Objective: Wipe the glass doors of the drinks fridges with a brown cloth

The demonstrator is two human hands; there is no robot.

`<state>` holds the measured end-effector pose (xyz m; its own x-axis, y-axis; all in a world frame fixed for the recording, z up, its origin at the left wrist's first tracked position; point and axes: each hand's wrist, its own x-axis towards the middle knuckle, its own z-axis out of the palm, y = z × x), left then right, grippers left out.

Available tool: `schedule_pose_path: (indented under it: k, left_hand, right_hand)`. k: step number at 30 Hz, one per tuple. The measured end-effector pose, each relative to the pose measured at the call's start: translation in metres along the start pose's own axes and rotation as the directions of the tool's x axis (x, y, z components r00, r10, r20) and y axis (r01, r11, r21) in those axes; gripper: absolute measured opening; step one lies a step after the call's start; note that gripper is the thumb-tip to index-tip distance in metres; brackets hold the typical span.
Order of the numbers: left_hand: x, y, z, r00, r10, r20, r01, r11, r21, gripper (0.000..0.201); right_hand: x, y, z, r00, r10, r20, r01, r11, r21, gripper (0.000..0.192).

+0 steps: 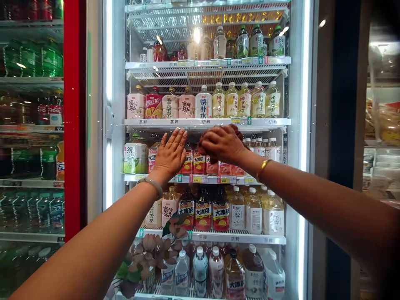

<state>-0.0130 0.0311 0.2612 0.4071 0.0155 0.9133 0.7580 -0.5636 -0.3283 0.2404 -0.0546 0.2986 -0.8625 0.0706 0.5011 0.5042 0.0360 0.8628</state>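
Observation:
My left hand (173,153) is stretched out flat with its fingers straight, palm toward the glass door of a lit drinks cooler. It appears to rest on the glass and holds nothing. To its right, my right hand (223,143) is closed over a bunched dark reddish-brown cloth (238,132), which is held against the glass at about the same height. Behind the glass, a row of iced tea bottles (199,162) stands on the shelf level with my hands, partly covered by them. The cloth's underside is hidden.
Cooler shelves (208,122) above and below hold rows of bottled drinks. Pinkish flowers with green leaves (150,254) show low in front of the bottles, perhaps a reflection. A red-edged cooler (75,125) stands at left, and more shelves with packaged goods (387,129) are at right.

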Motion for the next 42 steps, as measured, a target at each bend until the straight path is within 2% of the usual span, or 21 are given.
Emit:
schedule_pose_path:
  k: [1, 3, 5, 6, 8, 11, 13, 15, 17, 19, 21, 23, 25, 27, 29, 32, 34, 36, 39, 40, 42]
  left_hand:
    - [-0.002, -0.002, 0.000, 1.000, -0.008, 0.000, 0.008, 1.000, -0.004, 0.065]
    - [-0.004, -0.005, 0.001, 0.999, -0.053, -0.005, 0.053, 0.999, -0.014, 0.065]
    - [-0.005, -0.006, 0.002, 0.993, -0.114, -0.020, 0.114, 0.993, -0.020, 0.066]
    - [-0.005, -0.006, 0.003, 0.990, -0.139, -0.029, 0.138, 0.990, -0.023, 0.066]
    - [-0.007, -0.008, 0.002, 0.985, -0.168, -0.041, 0.167, 0.986, -0.026, 0.066]
    - [-0.012, -0.013, 0.000, 0.986, -0.163, -0.031, 0.162, 0.986, -0.027, 0.066]
    - [-0.014, -0.015, -0.002, 0.989, -0.145, -0.015, 0.145, 0.989, -0.020, 0.066]
    - [-0.014, -0.016, -0.004, 0.990, -0.139, -0.003, 0.139, 0.990, -0.014, 0.067]
    - [-0.014, -0.016, -0.004, 0.989, -0.145, 0.003, 0.145, 0.989, -0.010, 0.067]
    - [-0.014, -0.015, -0.004, 0.990, -0.144, 0.008, 0.144, 0.990, -0.002, 0.067]
    - [-0.014, -0.016, -0.003, 0.991, -0.137, 0.002, 0.137, 0.991, 0.007, 0.066]
    - [-0.015, -0.018, -0.002, 0.990, -0.139, -0.015, 0.140, 0.990, 0.008, 0.066]
    - [-0.018, -0.023, -0.003, 0.988, -0.152, -0.022, 0.152, 0.988, -0.001, 0.066]
    - [-0.022, -0.028, -0.005, 0.989, -0.149, -0.007, 0.148, 0.989, -0.005, 0.066]
    - [-0.025, -0.033, -0.007, 0.993, -0.116, 0.018, 0.116, 0.993, 0.002, 0.065]
    - [-0.029, -0.040, -0.008, 0.997, -0.072, 0.034, 0.072, 0.997, 0.020, 0.065]
    - [-0.030, -0.042, -0.007, 0.997, -0.065, 0.030, 0.065, 0.998, 0.022, 0.066]
    - [-0.031, -0.044, -0.005, 0.997, -0.078, 0.015, 0.078, 0.997, 0.014, 0.066]
    - [-0.034, -0.047, -0.002, 0.994, -0.110, -0.007, 0.110, 0.994, 0.010, 0.067]
    - [-0.036, -0.048, -0.002, 0.993, -0.117, -0.008, 0.117, 0.993, 0.012, 0.066]
    - [-0.040, -0.051, -0.003, 0.993, -0.122, 0.000, 0.122, 0.992, 0.017, 0.066]
  right_hand:
    - [0.010, 0.004, 0.002, 0.993, 0.122, -0.008, -0.122, 0.993, -0.012, 0.027]
    - [0.038, 0.003, 0.008, 0.930, 0.367, -0.027, -0.367, 0.930, -0.002, 0.028]
    - [0.064, -0.012, 0.016, 0.859, 0.511, -0.034, -0.510, 0.860, 0.036, 0.027]
    - [0.073, -0.022, 0.019, 0.847, 0.531, -0.028, -0.530, 0.847, 0.050, 0.027]
    - [0.076, -0.043, 0.024, 0.880, 0.474, -0.016, -0.473, 0.880, 0.055, 0.025]
    - [0.054, -0.058, 0.024, 0.987, 0.162, -0.007, -0.162, 0.986, 0.027, 0.027]
    - [0.036, -0.050, 0.021, 0.999, -0.051, -0.002, 0.051, 0.998, 0.021, 0.028]
    - [0.029, -0.032, 0.018, 0.988, -0.152, 0.006, 0.152, 0.988, 0.024, 0.027]
    - [0.037, -0.015, 0.017, 0.995, -0.098, 0.010, 0.098, 0.995, 0.009, 0.027]
    - [0.057, -0.008, 0.020, 0.997, 0.076, 0.009, -0.076, 0.997, -0.008, 0.027]
    - [0.080, -0.015, 0.025, 0.960, 0.279, 0.000, -0.279, 0.960, -0.007, 0.028]
    - [0.096, -0.033, 0.030, 0.925, 0.380, -0.007, -0.380, 0.925, 0.004, 0.030]
    - [0.098, -0.053, 0.033, 0.931, 0.366, -0.010, -0.365, 0.931, 0.012, 0.030]
    - [0.086, -0.063, 0.033, 0.965, 0.263, -0.007, -0.263, 0.964, 0.029, 0.028]
    - [0.067, -0.058, 0.030, 0.998, 0.055, -0.010, -0.054, 0.997, 0.052, 0.026]
    - [0.049, -0.032, 0.024, 0.981, -0.189, -0.031, 0.190, 0.980, 0.052, 0.025]
    - [0.054, -0.017, 0.023, 0.995, -0.098, -0.036, 0.099, 0.995, 0.035, 0.024]
    - [0.071, -0.016, 0.024, 0.991, 0.133, -0.031, -0.132, 0.990, 0.041, 0.025]
    - [0.101, -0.042, 0.030, 0.900, 0.435, -0.016, -0.432, 0.898, 0.090, 0.025]
    - [0.107, -0.054, 0.033, 0.890, 0.456, -0.016, -0.452, 0.886, 0.106, 0.025]
    - [0.109, -0.073, 0.036, 0.933, 0.358, -0.026, -0.351, 0.926, 0.136, 0.023]
